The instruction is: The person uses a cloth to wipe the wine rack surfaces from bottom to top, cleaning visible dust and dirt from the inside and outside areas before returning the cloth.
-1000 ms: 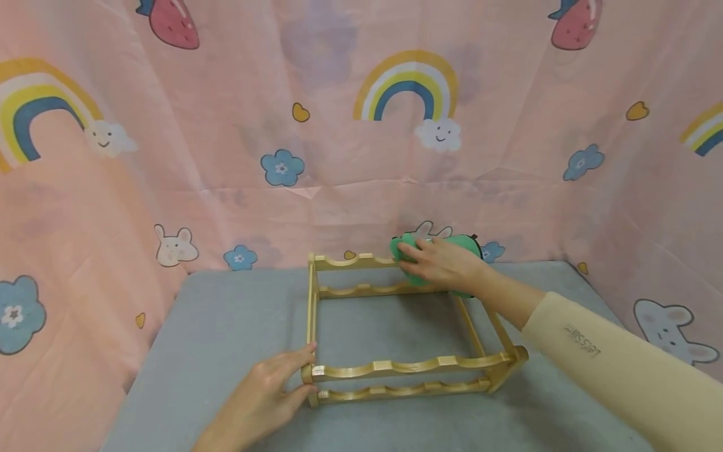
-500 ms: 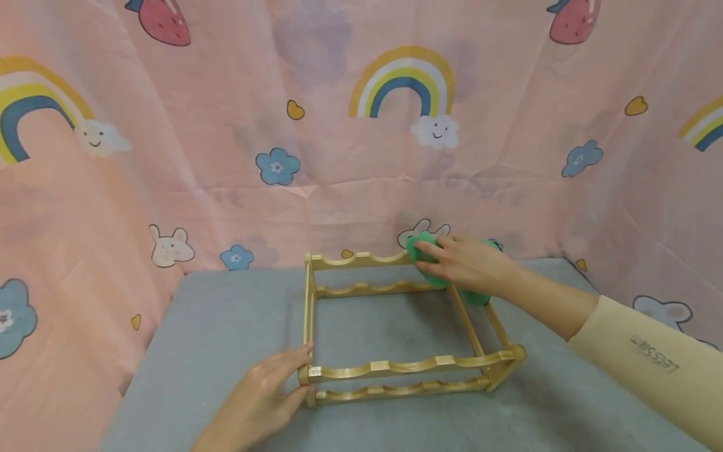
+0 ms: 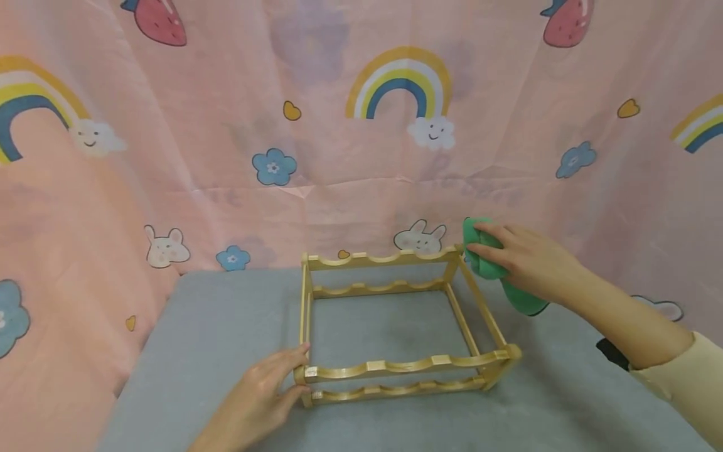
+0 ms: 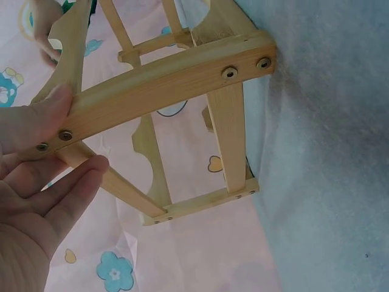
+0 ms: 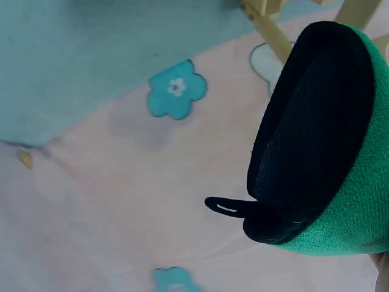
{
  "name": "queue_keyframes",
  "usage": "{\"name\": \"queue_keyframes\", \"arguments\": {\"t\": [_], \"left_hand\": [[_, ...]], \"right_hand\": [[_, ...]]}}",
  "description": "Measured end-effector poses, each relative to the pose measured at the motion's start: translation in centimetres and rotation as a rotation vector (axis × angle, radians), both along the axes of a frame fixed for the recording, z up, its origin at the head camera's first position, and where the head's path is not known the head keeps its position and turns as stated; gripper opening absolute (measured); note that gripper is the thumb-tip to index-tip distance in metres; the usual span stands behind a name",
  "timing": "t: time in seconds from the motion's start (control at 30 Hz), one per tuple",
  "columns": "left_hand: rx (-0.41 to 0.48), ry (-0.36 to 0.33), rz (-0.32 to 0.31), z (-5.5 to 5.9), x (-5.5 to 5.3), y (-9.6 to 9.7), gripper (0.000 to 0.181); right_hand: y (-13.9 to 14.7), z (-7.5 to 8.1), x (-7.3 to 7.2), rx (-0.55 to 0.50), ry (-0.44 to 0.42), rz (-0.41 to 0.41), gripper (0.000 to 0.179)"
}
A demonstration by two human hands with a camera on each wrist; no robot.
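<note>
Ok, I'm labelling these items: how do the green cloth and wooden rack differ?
The green cloth is fuzzy with dark trim; the wooden rack is pale, smooth-looking bars. The cloth is raised in the right hand, while the rack rests on the grey table, gripped at one corner by the left hand. The rack looks clearly larger than the cloth. Both are gripped.

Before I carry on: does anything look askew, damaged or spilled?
Nothing stands out. The wooden rack stands on the grey surface with no visible break or spill; the left hand grips its near left corner, and the right hand holds the green cloth by its far right corner.
</note>
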State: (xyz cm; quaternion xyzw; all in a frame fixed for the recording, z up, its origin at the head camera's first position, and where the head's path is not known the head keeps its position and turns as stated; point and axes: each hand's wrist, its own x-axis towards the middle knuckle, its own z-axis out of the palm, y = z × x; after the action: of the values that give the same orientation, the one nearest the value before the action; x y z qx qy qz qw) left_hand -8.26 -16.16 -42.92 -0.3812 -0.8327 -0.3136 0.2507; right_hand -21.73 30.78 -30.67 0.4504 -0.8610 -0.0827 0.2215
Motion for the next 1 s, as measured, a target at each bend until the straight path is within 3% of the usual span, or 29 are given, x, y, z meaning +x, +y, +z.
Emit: {"name": "queue_keyframes", "arguments": {"t": [0.2, 0.47, 0.63, 0.9, 1.0], "left_hand": [[0.040, 0.049, -0.056, -0.1, -1.2, -0.5, 0.067], [0.050, 0.004, -0.092, -0.2, -2.7, -1.8, 0.060], [0.034, -0.074, -0.067, -0.1, -3.5, -2.5, 0.060], [0.034, -0.318, -0.007, 0.5, -5.4, -2.9, 0.050], [0.033, -0.314, 0.009, 0.5, -6.1, -2.9, 0.047]], "right_hand": [[4.1, -1.9, 1.7, -0.115, -0.035, -0.079, 0.082], [8.0, -4.3, 3.7, -0.166, -0.067, -0.177, 0.081], [9.9, -5.8, 4.9, -0.182, -0.091, -0.230, 0.081], [11.8, -7.3, 6.1, -0.196, -0.098, -0.279, 0.080], [12.0, -7.7, 6.4, -0.206, -0.107, -0.288, 0.080]]}}
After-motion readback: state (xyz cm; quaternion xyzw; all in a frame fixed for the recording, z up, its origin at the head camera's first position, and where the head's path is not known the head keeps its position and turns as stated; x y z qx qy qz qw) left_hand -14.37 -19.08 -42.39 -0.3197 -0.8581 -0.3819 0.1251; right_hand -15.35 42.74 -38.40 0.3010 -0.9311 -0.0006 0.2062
